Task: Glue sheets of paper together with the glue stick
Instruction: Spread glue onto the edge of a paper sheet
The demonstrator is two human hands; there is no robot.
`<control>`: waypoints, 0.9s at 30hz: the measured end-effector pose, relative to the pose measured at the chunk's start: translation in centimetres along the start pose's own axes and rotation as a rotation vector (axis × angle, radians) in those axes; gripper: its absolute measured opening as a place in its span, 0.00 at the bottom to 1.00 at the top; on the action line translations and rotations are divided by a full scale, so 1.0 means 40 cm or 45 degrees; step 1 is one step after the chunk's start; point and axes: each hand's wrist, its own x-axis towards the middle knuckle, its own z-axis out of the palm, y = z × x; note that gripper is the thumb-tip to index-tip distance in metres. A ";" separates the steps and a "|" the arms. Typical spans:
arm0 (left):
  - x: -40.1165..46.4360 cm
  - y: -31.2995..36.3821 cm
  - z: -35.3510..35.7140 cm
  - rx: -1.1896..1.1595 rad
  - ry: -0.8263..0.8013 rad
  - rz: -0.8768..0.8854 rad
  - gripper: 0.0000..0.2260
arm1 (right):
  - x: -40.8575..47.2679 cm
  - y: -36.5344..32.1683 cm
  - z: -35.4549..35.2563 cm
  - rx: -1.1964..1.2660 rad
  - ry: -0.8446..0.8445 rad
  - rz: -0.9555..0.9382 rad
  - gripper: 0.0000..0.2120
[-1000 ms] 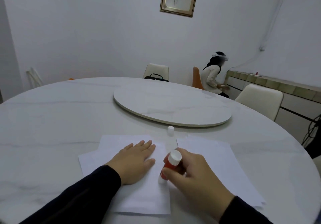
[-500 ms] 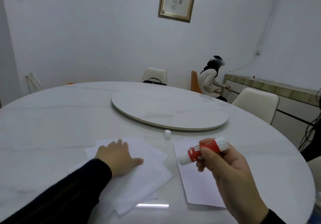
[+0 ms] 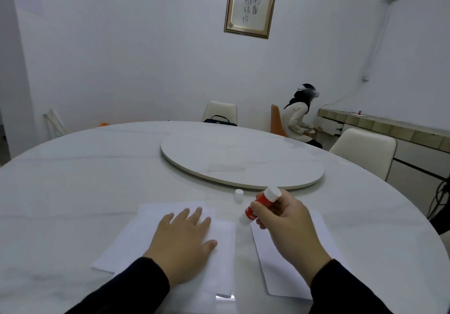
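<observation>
A small stack of white paper sheets (image 3: 136,238) lies on the marble table in front of me. My left hand (image 3: 182,240) rests flat on it, fingers spread. A separate white sheet (image 3: 275,272) lies to the right, partly under my right arm. My right hand (image 3: 287,226) grips a red and white glue stick (image 3: 259,205), tilted, its open tip pointing down-left over the gap between the papers. The stick's white cap (image 3: 239,194) stands on the table just beyond the sheets.
A round marble turntable (image 3: 241,162) takes up the middle of the table (image 3: 73,172). Cream chairs (image 3: 365,150) stand around it, one with a black bag (image 3: 220,120). Another person (image 3: 300,116) sits at the far right by a low counter.
My left hand went from gripping and shifting the stack to lying flat on it again. My right hand brought the glue stick back down and left, toward the stack's right edge.
</observation>
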 end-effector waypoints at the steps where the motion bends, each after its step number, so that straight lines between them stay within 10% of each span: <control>1: 0.000 -0.001 0.006 -0.065 -0.021 0.028 0.25 | 0.010 0.006 0.012 -0.012 -0.012 0.003 0.02; 15: 0.008 -0.009 0.029 -0.257 -0.108 0.043 0.26 | -0.031 0.031 0.051 -0.571 -0.405 -0.313 0.04; 22: 0.010 -0.011 0.031 -0.264 -0.104 0.040 0.26 | -0.051 0.005 0.002 -0.375 -0.157 -0.446 0.02; 27: 0.006 -0.010 0.024 -0.258 -0.107 0.038 0.26 | -0.048 0.025 0.034 -0.428 -0.378 -0.338 0.03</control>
